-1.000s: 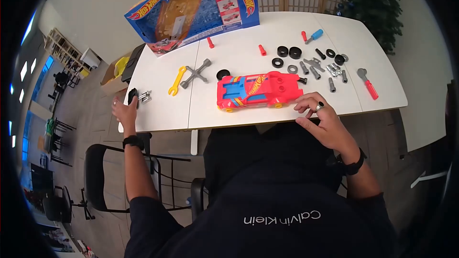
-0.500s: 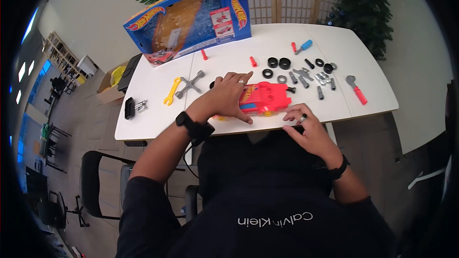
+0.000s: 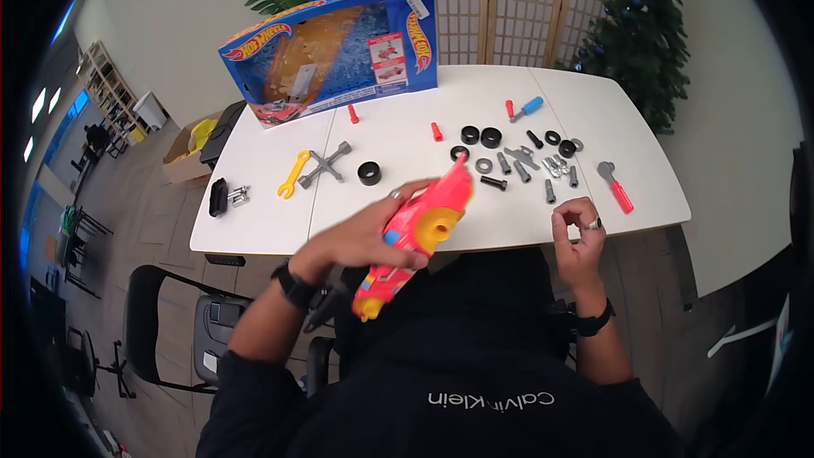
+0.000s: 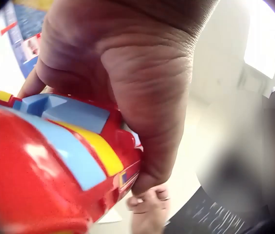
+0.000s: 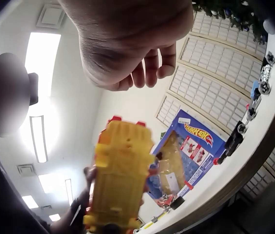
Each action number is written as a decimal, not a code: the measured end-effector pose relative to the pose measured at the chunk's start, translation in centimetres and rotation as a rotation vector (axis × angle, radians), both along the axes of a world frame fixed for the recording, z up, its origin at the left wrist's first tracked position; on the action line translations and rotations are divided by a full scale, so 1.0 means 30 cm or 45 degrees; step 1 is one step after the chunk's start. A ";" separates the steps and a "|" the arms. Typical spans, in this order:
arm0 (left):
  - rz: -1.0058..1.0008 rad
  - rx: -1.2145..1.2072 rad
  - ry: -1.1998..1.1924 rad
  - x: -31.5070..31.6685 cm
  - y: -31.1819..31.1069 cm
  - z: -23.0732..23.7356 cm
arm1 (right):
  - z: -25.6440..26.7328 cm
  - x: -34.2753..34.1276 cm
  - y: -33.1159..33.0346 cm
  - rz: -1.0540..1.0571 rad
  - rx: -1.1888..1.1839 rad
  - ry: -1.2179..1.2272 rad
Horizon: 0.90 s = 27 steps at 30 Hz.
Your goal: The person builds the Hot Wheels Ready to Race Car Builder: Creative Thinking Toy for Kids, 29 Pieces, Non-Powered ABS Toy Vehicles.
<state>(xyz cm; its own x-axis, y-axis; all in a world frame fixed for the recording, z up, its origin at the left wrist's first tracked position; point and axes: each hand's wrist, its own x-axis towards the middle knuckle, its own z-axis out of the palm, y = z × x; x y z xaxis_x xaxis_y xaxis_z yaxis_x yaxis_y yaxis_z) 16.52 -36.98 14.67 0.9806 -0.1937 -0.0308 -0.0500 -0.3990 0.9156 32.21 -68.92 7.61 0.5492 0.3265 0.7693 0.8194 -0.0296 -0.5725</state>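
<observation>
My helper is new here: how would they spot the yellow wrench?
Find the blue Hot Wheels box standing at the back left of the white table. In front of it lies the yellow wrench, just left of a grey cross-shaped tool. The wrench is one straight bar with a forked near end; its neighbour has four arms.

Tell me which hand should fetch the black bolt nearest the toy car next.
The right hand, I'd say: it appears to hold nothing and is on the bolt's side of the car, while the left hand is gripping the car.
</observation>
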 end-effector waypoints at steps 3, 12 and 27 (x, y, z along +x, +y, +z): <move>0.060 -0.432 -0.025 -0.154 0.024 -0.178 | 0.009 0.015 0.047 -0.114 -0.302 0.183; 0.193 -1.522 0.119 -0.416 -0.071 -0.320 | 0.055 0.073 0.551 0.246 -0.954 -0.150; 0.179 -0.140 0.056 -0.260 0.301 -0.020 | -0.099 0.171 0.883 0.503 -1.043 -0.155</move>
